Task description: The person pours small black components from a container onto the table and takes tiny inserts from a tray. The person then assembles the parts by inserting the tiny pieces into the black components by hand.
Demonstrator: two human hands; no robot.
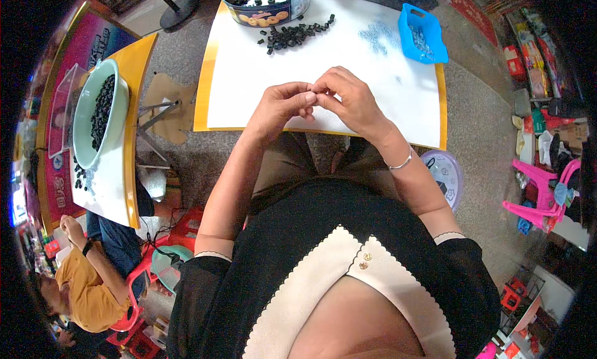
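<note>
Over the near part of the white-topped table (pixel 249 79), my left hand (pixel 284 105) and my right hand (pixel 350 99) meet with their fingertips pinched together. Whatever lies between the fingers is hidden or too small to make out. Beyond the hands, a pile of small black cylindrical parts (pixel 292 38) lies loose on the white surface. Behind it stands a round tin (pixel 267 15) with more black parts inside. To the right, small clear bluish pieces (pixel 378 37) are scattered beside a blue plastic basket (pixel 435 53), which holds more of them.
At left, a second table (pixel 112 200) carries a pale green basin (pixel 123 104) of black parts. A person in a yellow shirt (pixel 93 297) sits near it. A lilac basin (pixel 457 172) is below my table's right edge. Pink stools (pixel 535 188) stand at far right.
</note>
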